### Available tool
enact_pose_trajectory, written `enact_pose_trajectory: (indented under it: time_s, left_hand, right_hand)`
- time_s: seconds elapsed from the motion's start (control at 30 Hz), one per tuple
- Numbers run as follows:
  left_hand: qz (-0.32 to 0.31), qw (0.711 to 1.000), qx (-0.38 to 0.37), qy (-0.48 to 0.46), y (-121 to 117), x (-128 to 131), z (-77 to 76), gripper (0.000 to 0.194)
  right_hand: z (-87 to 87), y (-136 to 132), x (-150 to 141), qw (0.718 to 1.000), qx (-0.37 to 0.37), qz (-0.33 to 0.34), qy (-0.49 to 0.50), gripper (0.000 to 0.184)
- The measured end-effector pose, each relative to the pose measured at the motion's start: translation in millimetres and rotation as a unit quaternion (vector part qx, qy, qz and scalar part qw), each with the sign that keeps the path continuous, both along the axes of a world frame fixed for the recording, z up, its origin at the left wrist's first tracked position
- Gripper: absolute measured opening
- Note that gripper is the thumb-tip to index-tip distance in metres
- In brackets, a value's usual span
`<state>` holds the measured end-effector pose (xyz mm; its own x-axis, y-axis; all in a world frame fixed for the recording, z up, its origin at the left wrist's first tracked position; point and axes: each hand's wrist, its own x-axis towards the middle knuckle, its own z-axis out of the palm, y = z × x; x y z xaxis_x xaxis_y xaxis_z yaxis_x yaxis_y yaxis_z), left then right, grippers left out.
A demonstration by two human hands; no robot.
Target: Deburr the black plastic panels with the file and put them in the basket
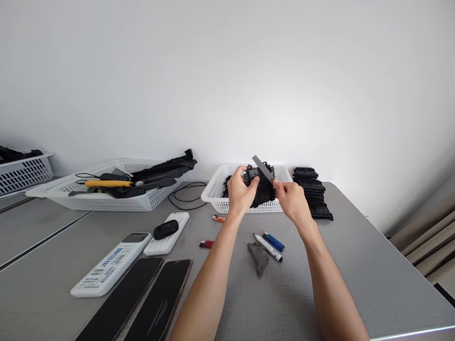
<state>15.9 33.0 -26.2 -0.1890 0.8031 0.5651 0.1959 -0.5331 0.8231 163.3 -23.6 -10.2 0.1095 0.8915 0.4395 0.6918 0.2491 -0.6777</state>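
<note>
My left hand (240, 192) grips a black plastic part (253, 175) with toothed, hinge-like edges, its thumb pressed on the face. In my right hand (292, 199) is a flat grey file (262, 166), pinched near its lower end and slanting up to the left. The file lies across the right side of the part; whether they touch is hard to tell. Both hands are raised over a white plastic basket (214, 187), where more black parts (265, 194) show. Beside the basket, to the right, similar black parts (313, 192) sit in an overlapping row.
Nearer me lie a grey cloth (259, 258), a marker (268, 247), a blue lighter (273, 241), a red lighter (206, 244) and an orange lighter (218, 218). Leftward are two white power banks (110, 267), two phones (161, 300), a black cable (185, 208) and a tool basket (81, 202).
</note>
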Motion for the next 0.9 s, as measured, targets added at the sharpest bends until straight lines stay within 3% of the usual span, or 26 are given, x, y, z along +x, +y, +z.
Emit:
enact_pose_trajectory:
  time_s: [0.2,0.57,0.7,0.8,0.9]
  left_hand:
    - [0.021,1.000,-0.011,0.013,1.5,0.0,-0.6,0.025]
    - [0.027,0.999,0.005,0.018,0.8,-3.1,1.0,0.025]
    - [0.013,1.000,0.013,-0.002,1.9,-4.2,0.1,0.025]
    - [0.015,1.000,0.010,-0.008,2.3,-4.8,-0.2,0.026]
    - [0.011,1.000,0.017,-0.013,1.9,-4.3,0.1,0.025]
  right_hand:
    - [0.0,-4.7,-6.2,0.996,-0.003,-0.076,-0.044,0.048]
    - [-3.2,-0.6,-5.2,1.000,0.002,-0.009,0.012,0.050]
    - [-3.7,1.5,-3.7,0.997,-0.025,0.046,0.058,0.053]
    - [-4.8,3.7,-1.7,0.978,-0.091,0.102,0.159,0.054]
    - [-5.6,4.6,0.5,0.932,-0.171,0.167,0.272,0.053]
